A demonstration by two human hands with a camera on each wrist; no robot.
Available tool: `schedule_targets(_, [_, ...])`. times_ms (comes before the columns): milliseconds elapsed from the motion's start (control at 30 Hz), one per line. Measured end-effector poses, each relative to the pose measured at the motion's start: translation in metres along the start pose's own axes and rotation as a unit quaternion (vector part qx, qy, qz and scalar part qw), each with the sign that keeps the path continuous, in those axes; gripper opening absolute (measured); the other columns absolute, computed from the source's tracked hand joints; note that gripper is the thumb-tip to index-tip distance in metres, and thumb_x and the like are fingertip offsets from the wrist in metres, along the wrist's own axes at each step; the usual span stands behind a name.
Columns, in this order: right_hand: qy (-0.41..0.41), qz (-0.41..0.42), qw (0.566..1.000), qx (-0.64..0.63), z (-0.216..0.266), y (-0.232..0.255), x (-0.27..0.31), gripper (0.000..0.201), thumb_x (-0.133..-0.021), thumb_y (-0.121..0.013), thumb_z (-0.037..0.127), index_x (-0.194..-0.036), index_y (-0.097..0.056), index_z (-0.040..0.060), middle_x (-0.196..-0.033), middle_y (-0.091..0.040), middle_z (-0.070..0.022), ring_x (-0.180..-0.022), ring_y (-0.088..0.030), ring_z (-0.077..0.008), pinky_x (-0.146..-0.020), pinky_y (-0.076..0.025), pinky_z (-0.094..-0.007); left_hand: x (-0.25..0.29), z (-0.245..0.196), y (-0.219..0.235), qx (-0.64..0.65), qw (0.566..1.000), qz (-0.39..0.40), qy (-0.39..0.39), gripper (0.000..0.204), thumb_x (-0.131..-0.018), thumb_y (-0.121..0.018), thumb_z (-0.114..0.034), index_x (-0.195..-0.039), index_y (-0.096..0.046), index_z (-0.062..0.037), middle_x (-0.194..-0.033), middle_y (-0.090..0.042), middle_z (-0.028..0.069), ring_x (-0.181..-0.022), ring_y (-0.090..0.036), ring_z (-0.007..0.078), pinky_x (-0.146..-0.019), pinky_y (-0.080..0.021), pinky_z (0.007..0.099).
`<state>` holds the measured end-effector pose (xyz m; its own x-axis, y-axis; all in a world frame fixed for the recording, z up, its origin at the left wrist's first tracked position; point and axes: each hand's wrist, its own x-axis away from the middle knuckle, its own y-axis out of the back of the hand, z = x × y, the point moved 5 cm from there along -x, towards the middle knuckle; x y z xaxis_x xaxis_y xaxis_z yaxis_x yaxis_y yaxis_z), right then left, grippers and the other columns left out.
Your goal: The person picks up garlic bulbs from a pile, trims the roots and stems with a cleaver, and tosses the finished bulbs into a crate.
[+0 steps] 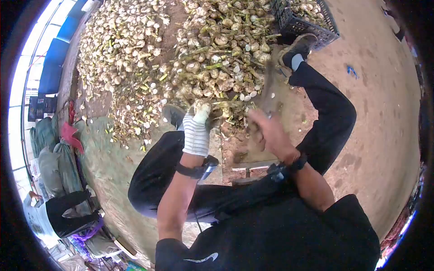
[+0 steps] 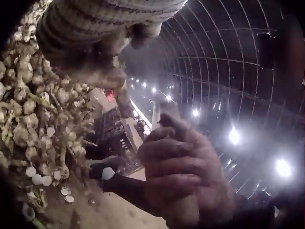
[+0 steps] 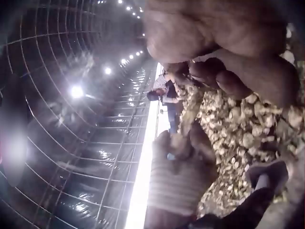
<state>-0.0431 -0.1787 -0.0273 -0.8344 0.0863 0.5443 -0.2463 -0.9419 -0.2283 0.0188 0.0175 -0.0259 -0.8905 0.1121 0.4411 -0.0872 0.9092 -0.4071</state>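
Note:
My left hand [image 1: 197,133], in a white striped glove, is held in front of the garlic pile [image 1: 212,58]. Its fingers grip a garlic bulb with its stem [image 3: 189,109], partly hidden by the glove. My bare right hand [image 1: 273,135] is just to the right of it. In the left wrist view its fingers curl round the pale handle [image 2: 185,212] of a knife, whose blade [image 1: 270,83] is a motion blur pointing away from me. Cut white slices [image 1: 247,96] lie at the pile's near edge.
A black plastic crate [image 1: 323,38] of garlic stands beyond my right shoe [image 1: 298,47]. More garlic [image 1: 122,49] spreads at the far left. My knees flank the work. Filled sacks [image 1: 52,169] and another person [image 1: 45,217] are at the left edge. A blue scrap [image 1: 352,71] lies on the dirt floor.

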Motion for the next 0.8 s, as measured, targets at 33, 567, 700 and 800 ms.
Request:
schedule_targets(33, [-0.052,0.029,0.998,0.021,-0.011,-0.011,0.007,0.03,-0.085,-0.064,0.034,-0.084,-0.057,0.0053,-0.063,-0.051,0.0024,-0.047,-0.045,-0.0074,-0.042,-0.036,-0.0246,-0.001,0.004,0.0,0.0,1.0,-0.003,0.002,0.027,-0.086,-0.064,-0.021,-0.105,-0.056,-0.003,-0.093,-0.065,0.0109,-0.077,-0.065,0.0199,-0.064,-0.056,0.0321])
schedule_targets(567, [0.042,-0.161,0.896,0.412,-0.021,0.004,-0.137,0.047,-0.082,-0.061,0.039,-0.096,-0.06,-0.005,-0.088,-0.064,-0.0252,-0.087,-0.061,-0.0415,-0.077,-0.048,-0.0471,0.029,-0.203,0.007,0.145,0.939,-0.067,-0.305,0.057,-0.088,-0.059,-0.039,-0.124,-0.049,0.0034,-0.129,-0.051,0.0201,-0.114,-0.052,0.0268,-0.087,-0.051,0.0364])
schedule_targets(700, [0.328,-0.166,0.786,0.497,-0.045,0.0,-0.22,0.041,-0.082,-0.062,0.035,-0.098,-0.058,-0.0034,-0.089,-0.063,-0.0256,-0.086,-0.061,-0.0414,-0.076,-0.048,-0.0482,0.007,-0.126,0.006,0.153,0.973,-0.102,-0.136,0.046,-0.091,-0.055,-0.039,-0.121,-0.053,-0.0039,-0.109,-0.059,0.0109,-0.094,-0.058,0.0209,-0.075,-0.051,0.0312])
schedule_targets(800, [0.299,-0.151,0.779,0.53,-0.059,-0.008,-0.251,0.038,-0.082,-0.062,0.032,-0.097,-0.057,-0.002,-0.083,-0.063,-0.024,-0.08,-0.061,-0.0414,-0.072,-0.048,-0.0495,-0.001,-0.111,-0.006,0.126,0.986,-0.059,-0.097,0.046,-0.092,-0.054,-0.037,-0.119,-0.053,-0.0006,-0.105,-0.06,0.01,-0.092,-0.059,0.0218,-0.066,-0.05,0.0298])
